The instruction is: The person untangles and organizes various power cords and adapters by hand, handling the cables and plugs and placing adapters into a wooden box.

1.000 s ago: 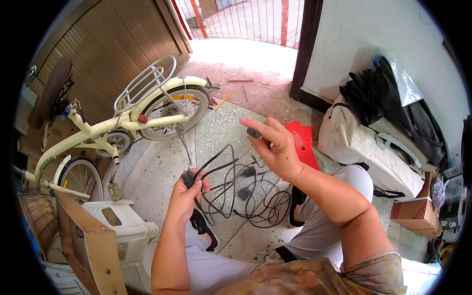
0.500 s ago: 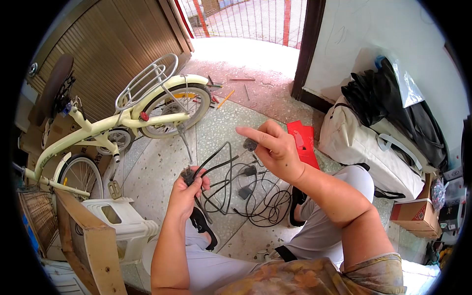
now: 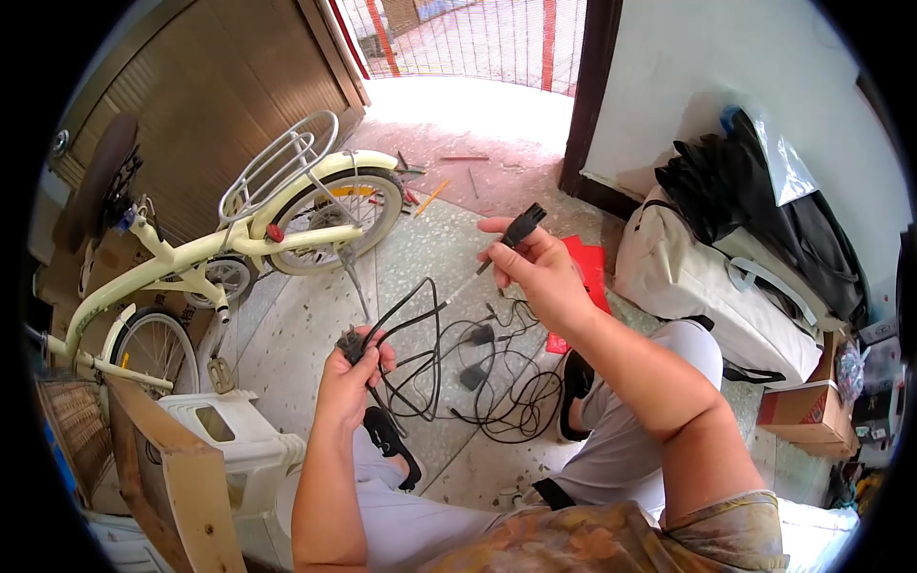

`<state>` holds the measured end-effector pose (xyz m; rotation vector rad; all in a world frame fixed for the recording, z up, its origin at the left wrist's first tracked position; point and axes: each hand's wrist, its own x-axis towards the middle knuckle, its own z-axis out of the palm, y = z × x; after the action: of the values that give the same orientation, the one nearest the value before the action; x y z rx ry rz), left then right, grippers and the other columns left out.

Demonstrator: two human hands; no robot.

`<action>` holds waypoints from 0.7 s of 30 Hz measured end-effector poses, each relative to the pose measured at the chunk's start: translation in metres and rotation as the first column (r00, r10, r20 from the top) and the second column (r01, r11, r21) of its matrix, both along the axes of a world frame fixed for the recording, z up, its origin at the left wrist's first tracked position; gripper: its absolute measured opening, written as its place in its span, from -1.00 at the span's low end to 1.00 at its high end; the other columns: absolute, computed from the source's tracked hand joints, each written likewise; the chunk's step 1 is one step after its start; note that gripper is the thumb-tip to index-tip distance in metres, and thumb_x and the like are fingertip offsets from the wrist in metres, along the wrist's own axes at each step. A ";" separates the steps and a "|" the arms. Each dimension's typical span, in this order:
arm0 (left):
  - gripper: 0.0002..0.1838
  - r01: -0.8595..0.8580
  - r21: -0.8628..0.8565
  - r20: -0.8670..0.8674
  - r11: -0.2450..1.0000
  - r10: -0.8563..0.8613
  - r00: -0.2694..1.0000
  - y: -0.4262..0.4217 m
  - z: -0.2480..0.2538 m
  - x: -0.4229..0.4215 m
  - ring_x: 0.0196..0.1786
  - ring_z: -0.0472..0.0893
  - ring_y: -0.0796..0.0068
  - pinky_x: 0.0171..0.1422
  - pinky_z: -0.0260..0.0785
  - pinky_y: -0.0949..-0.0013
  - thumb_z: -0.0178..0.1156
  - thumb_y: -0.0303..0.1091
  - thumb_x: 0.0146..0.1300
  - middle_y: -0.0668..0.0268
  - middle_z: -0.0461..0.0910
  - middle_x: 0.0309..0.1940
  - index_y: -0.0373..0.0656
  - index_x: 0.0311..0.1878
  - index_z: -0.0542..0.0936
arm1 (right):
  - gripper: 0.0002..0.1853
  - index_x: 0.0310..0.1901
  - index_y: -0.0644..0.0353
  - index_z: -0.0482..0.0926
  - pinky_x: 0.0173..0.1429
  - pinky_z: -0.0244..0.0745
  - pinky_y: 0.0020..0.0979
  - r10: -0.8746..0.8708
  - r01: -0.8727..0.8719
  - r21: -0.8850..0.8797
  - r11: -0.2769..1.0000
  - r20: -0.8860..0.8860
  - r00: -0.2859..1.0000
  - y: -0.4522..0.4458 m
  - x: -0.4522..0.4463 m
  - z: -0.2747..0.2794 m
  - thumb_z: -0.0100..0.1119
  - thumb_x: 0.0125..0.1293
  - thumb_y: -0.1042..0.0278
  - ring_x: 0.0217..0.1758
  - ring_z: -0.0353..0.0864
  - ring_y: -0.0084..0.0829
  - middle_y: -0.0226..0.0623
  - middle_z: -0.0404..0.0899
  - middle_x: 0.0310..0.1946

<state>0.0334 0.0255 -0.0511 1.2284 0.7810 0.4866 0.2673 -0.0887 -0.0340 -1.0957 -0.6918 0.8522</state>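
Observation:
My left hand (image 3: 351,380) is closed around the black plug (image 3: 351,344) of a power cord, its prongs facing up and away. From there the black power cord (image 3: 435,353) hangs in loose loops between my hands. In my right hand (image 3: 546,277) the cord's other end, a black connector (image 3: 523,225), is pinched between thumb and fingers, pointing up and to the right. A pale stretch of cord runs from it down to the left. On the floor below lie thin black cables (image 3: 521,396) in a tangle, with small black adapters (image 3: 473,375) among them.
A cream bicycle (image 3: 239,229) stands at the left near a brown door. In front of it are a white plastic stool (image 3: 224,420) and a wooden box (image 3: 191,477). Red packets (image 3: 587,267) lie by my right hand. Bags (image 3: 707,258) and a cardboard box (image 3: 812,415) line the right wall.
My right hand has turned and risen slightly to the right, so the connector now points upward in plain view. The left hand has shifted a little left, still gripping the plug.

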 end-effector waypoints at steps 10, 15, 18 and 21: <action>-0.83 0.019 -0.005 0.030 1.000 -0.019 0.999 -0.001 -0.001 0.000 -0.44 0.45 0.58 -0.48 0.12 0.62 -0.03 -0.50 0.18 0.27 0.50 -0.44 -0.20 -0.15 0.39 | -0.60 0.07 0.19 0.25 -0.14 0.31 -0.59 0.186 -0.147 0.133 0.980 -0.357 0.916 0.004 0.009 -0.011 -0.04 0.16 0.56 -0.25 0.43 -0.61 -0.29 0.47 -0.19; -0.83 0.027 -0.009 0.019 1.000 -0.027 0.999 -0.002 0.000 0.000 -0.42 0.44 0.54 -0.46 0.12 0.60 -0.01 -0.47 0.18 0.29 0.47 -0.44 -0.17 -0.15 0.37 | -0.61 0.06 0.19 0.25 -0.12 0.32 -0.58 0.230 -0.176 0.165 0.970 -0.404 0.885 0.004 0.010 -0.011 -0.03 0.17 0.54 -0.22 0.44 -0.59 -0.27 0.47 -0.15; -0.84 0.039 -0.008 0.018 0.999 -0.039 0.999 -0.002 0.002 0.000 -0.41 0.44 0.53 -0.45 0.12 0.61 -0.02 -0.47 0.18 0.29 0.47 -0.43 -0.19 -0.15 0.37 | -0.69 0.02 0.20 0.29 -0.10 0.34 -0.56 0.207 -0.159 0.140 0.977 -0.474 0.856 0.006 0.011 -0.011 -0.05 0.22 0.45 -0.21 0.44 -0.57 -0.24 0.47 -0.16; -0.84 0.041 -0.006 0.009 0.999 -0.041 0.999 -0.003 0.005 0.000 -0.41 0.44 0.53 -0.45 0.12 0.61 -0.03 -0.47 0.18 0.28 0.47 -0.43 -0.21 -0.16 0.38 | -0.75 -0.04 0.21 0.33 -0.07 0.37 -0.51 0.233 -0.164 0.173 0.971 -0.539 0.810 0.007 0.012 -0.016 -0.09 0.27 0.35 -0.20 0.44 -0.55 -0.22 0.46 -0.16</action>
<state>0.0337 0.0220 -0.0461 1.2334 0.7481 0.4554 0.2796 -0.0818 -0.0496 -0.6166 -0.3564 1.2311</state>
